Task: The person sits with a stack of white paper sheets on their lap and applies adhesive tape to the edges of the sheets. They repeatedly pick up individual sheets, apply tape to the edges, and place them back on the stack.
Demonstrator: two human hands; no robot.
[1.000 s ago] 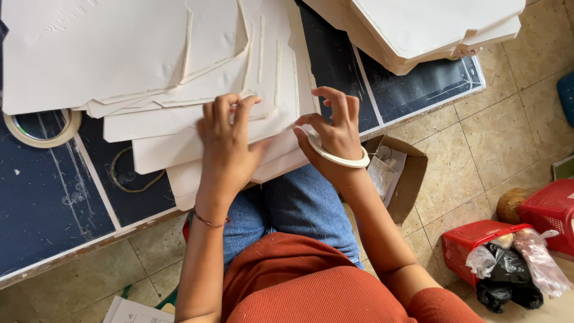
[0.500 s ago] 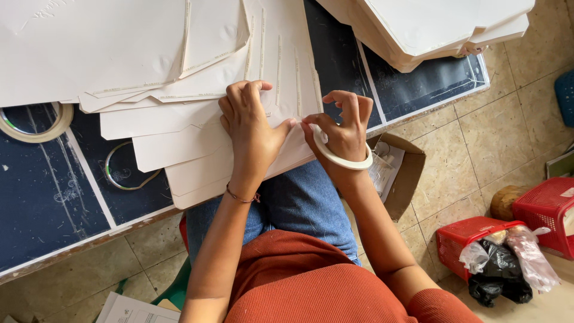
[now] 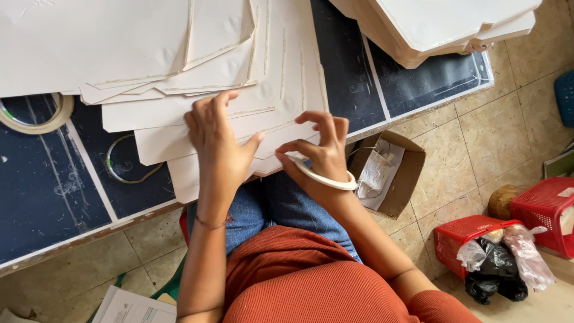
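Note:
A spread of flat white card sheets lies overlapped on the dark blue table. My left hand rests palm down on the lower sheets near their front edge, fingers apart. My right hand is just to its right, at the sheets' corner. A white tape ring hangs around that hand like a bracelet, and its curled fingertips and thumb close on the ring. Whether a tape end is pulled out I cannot tell.
A beige tape roll and a thin wire loop lie on the table at left. Stacked white folded boxes sit at the top right. On the tiled floor are an open cardboard box, two red baskets and papers.
My left hand slid right over the sheets, then back left and a little nearer. My right hand's fingers curled in tighter over the tape ring. The view shifted slightly.

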